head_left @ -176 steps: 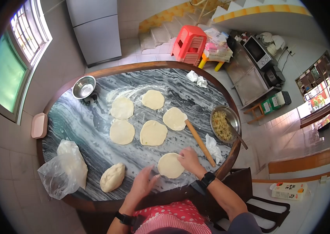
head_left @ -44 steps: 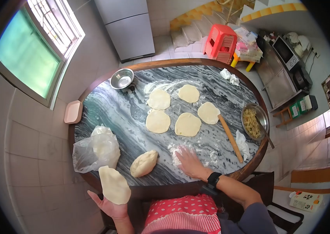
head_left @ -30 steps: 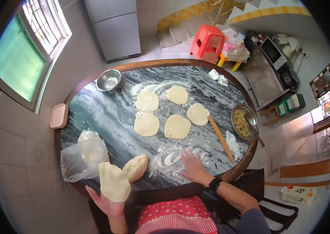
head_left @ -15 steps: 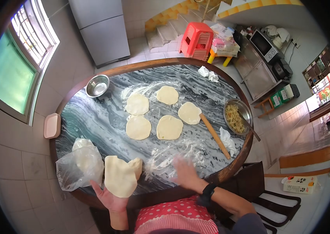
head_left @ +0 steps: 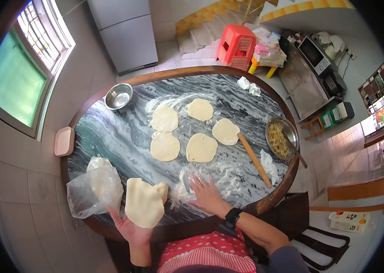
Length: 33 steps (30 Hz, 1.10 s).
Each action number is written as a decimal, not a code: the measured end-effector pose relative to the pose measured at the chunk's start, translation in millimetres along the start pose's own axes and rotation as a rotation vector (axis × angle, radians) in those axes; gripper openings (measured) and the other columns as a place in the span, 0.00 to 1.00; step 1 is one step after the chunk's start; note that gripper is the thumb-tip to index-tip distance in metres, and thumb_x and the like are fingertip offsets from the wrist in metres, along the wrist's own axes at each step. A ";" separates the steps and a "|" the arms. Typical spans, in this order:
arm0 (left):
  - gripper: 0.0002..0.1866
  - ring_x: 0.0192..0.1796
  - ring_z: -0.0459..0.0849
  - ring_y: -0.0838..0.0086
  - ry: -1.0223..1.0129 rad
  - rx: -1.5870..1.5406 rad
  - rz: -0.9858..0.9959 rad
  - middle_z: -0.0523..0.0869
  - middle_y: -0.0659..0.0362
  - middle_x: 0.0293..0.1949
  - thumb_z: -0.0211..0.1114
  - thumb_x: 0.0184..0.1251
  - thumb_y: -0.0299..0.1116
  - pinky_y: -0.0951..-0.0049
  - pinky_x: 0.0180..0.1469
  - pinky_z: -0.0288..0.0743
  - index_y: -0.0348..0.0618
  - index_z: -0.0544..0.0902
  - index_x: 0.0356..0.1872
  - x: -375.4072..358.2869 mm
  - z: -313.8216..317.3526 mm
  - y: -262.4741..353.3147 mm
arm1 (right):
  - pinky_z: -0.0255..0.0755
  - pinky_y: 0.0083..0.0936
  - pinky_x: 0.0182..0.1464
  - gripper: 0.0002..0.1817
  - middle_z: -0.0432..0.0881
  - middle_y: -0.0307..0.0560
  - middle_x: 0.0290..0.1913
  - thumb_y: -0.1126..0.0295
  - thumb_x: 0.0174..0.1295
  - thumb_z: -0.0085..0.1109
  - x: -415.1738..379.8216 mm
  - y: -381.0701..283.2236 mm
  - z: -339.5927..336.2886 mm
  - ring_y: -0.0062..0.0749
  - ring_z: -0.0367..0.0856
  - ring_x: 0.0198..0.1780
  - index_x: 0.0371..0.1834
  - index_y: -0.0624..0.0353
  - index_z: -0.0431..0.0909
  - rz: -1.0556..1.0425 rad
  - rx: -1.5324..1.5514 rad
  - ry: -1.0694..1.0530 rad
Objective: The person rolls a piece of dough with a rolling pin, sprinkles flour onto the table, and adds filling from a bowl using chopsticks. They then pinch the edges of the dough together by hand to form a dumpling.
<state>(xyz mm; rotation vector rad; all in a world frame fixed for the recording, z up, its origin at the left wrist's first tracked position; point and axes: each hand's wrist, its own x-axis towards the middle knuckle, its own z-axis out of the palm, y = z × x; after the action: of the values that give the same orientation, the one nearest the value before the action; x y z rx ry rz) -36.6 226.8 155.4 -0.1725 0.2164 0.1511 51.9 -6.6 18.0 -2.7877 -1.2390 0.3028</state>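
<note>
Left hand (head_left: 134, 231), open and palm up, supports the dough sheet (head_left: 144, 204) that earlier lay round on the table (head_left: 110, 127), its pale, uneven shape now partly hiding the dough lump (head_left: 161, 190), while the right hand (head_left: 208, 195), fingers spread, rests flat on scattered flour (head_left: 229, 179).

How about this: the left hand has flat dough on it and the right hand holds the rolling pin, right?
Not quite: the head view shows the right hand spread on the floury marble tabletop, away from the rolling pin. The left hand does have flat dough on it.
</note>
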 end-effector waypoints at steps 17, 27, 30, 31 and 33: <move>0.46 0.79 0.56 0.54 0.036 0.337 0.016 0.61 0.50 0.78 0.56 0.70 0.64 0.42 0.78 0.45 0.42 0.56 0.78 5.5 -19.9 -90.5 | 0.47 0.67 0.73 0.40 0.53 0.59 0.80 0.46 0.68 0.55 -87.0 101.5 -14.3 0.57 0.49 0.80 0.76 0.62 0.59 0.410 0.248 -0.022; 0.42 0.80 0.56 0.52 -0.006 0.085 -0.164 0.61 0.47 0.78 0.49 0.75 0.63 0.45 0.79 0.43 0.39 0.60 0.77 46.6 -22.1 -217.0 | 0.59 0.58 0.70 0.32 0.63 0.53 0.75 0.63 0.60 0.63 -140.7 165.9 -3.0 0.50 0.61 0.74 0.68 0.59 0.70 -0.106 0.070 0.042; 0.42 0.79 0.56 0.51 -0.038 0.147 -0.161 0.61 0.46 0.77 0.48 0.75 0.63 0.44 0.79 0.43 0.40 0.60 0.77 48.3 -30.1 -245.3 | 0.63 0.55 0.68 0.31 0.68 0.54 0.71 0.62 0.60 0.63 -140.4 178.0 5.0 0.48 0.67 0.71 0.66 0.63 0.72 -0.312 0.068 -0.082; 0.42 0.79 0.56 0.51 -0.046 0.151 -0.144 0.61 0.46 0.77 0.48 0.75 0.63 0.44 0.79 0.43 0.40 0.60 0.77 48.3 -32.9 -251.9 | 0.65 0.53 0.68 0.31 0.70 0.54 0.70 0.60 0.62 0.62 -139.4 183.9 3.1 0.46 0.69 0.70 0.66 0.63 0.70 -0.357 0.140 -0.227; 0.39 0.78 0.60 0.50 -0.040 0.134 -0.150 0.62 0.46 0.77 0.47 0.77 0.60 0.42 0.78 0.47 0.40 0.60 0.76 45.8 -40.1 -265.3 | 0.68 0.52 0.66 0.29 0.71 0.53 0.69 0.58 0.64 0.61 -134.6 203.4 -4.9 0.44 0.72 0.68 0.65 0.62 0.72 -0.157 0.508 -0.181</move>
<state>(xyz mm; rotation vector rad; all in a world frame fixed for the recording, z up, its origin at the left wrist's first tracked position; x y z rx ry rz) 43.9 -33.1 147.1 -0.0522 0.1723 -0.0096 112.6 -242.8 12.6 -2.2586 -1.1992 0.7525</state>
